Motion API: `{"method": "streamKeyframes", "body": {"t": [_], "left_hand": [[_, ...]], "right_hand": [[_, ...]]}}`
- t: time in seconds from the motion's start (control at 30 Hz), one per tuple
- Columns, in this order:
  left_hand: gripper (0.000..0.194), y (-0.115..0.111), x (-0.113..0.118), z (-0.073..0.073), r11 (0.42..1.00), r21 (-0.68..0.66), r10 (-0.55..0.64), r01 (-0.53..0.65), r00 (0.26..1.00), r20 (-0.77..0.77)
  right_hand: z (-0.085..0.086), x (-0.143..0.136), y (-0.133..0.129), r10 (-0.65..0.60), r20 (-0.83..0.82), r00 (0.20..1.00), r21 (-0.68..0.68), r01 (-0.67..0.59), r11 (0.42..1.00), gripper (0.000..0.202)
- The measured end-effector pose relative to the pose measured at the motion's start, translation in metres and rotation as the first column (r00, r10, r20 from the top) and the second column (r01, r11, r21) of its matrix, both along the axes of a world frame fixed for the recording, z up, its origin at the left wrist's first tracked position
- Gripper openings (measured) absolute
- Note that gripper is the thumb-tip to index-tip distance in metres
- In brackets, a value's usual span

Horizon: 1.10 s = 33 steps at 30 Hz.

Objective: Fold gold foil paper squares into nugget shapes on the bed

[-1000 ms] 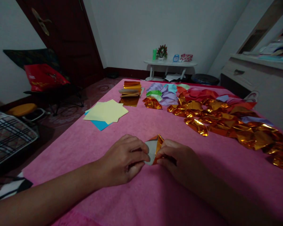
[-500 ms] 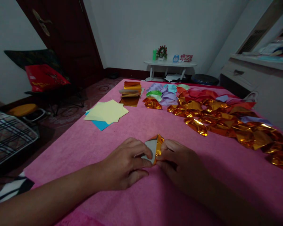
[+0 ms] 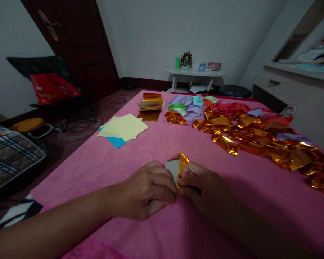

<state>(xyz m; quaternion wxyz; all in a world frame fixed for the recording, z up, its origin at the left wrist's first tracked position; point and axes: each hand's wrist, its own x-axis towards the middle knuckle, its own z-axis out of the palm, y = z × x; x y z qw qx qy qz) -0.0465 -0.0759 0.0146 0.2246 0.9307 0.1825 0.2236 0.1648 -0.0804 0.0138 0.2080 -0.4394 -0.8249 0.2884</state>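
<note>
A partly folded sheet of gold foil paper lies on the pink cloth in front of me, its pale grey back up on the left and a shiny gold flap on the right. My left hand is closed at its left and near edge, fingers curled with the tips by the bottom corner. With thumb and fingers together, my right hand pinches the gold flap near the same corner. The fingers hide the lower part of the sheet.
Yellow and blue paper squares lie at the left, with a stack of gold foil sheets behind. Folded gold pieces and coloured folded pieces spread over the right. The pink cloth reaches an edge at the left.
My left fingers have curled in and moved toward the sheet's bottom corner. The gold flap looks flatter and wider, with my right hand still pinching it.
</note>
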Motion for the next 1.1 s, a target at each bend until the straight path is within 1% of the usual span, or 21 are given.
{"method": "streamKeyframes", "body": {"t": [0.07,0.2,0.27,0.4,0.53,0.63,0.8,0.93,1.0,1.1], "left_hand": [[0.017,0.003,-0.004,0.002,1.0,-0.016,0.012,-0.012,1.0,0.007],[0.029,0.015,-0.013,0.003,0.994,-0.064,0.093,-0.092,0.996,0.002],[0.029,0.021,-0.016,0.001,0.991,-0.071,0.111,-0.111,0.994,0.006],[0.017,0.031,-0.015,-0.006,0.995,-0.04,0.096,-0.095,0.995,0.021],[0.019,0.037,-0.009,-0.009,0.995,-0.026,0.095,-0.094,0.994,0.046],[0.02,0.038,-0.004,-0.007,0.996,-0.027,0.088,-0.087,0.995,0.041],[0.016,0.039,0.001,-0.001,0.999,-0.034,0.012,-0.013,1.0,-0.01],[0.019,0.041,0.001,0.001,0.998,-0.053,-0.026,0.024,0.999,-0.035],[0.021,0.041,0.003,0.0,0.999,-0.045,-0.018,0.017,0.999,-0.027],[0.021,0.043,0.007,-0.004,0.999,-0.031,0.035,-0.034,0.999,0.008]], "right_hand": [[0.002,-0.001,-0.002,0.005,0.028,1.0,0.011,-0.006,1.0,0.017],[0.003,-0.003,-0.003,0.01,0.056,0.998,0.04,-0.012,0.999,0.017],[0.002,-0.003,-0.003,0.008,0.058,0.998,0.058,-0.011,0.998,0.017],[0.002,-0.003,-0.004,-0.007,0.059,0.998,0.088,0.002,0.996,0.017],[0.007,-0.004,-0.006,-0.017,0.075,0.997,0.1,0.01,0.995,0.015],[0.007,-0.005,-0.007,-0.02,0.084,0.996,0.11,0.011,0.994,0.011],[0.003,-0.005,-0.007,-0.024,0.084,0.996,0.139,0.012,0.99,0.01],[0.002,-0.006,-0.006,-0.013,0.101,0.995,0.157,-0.003,0.988,0.01],[0.002,-0.007,-0.006,-0.007,0.116,0.993,0.175,-0.013,0.984,0.009],[0.003,-0.007,-0.007,-0.001,0.138,0.99,0.2,-0.027,0.98,0.007]]}}
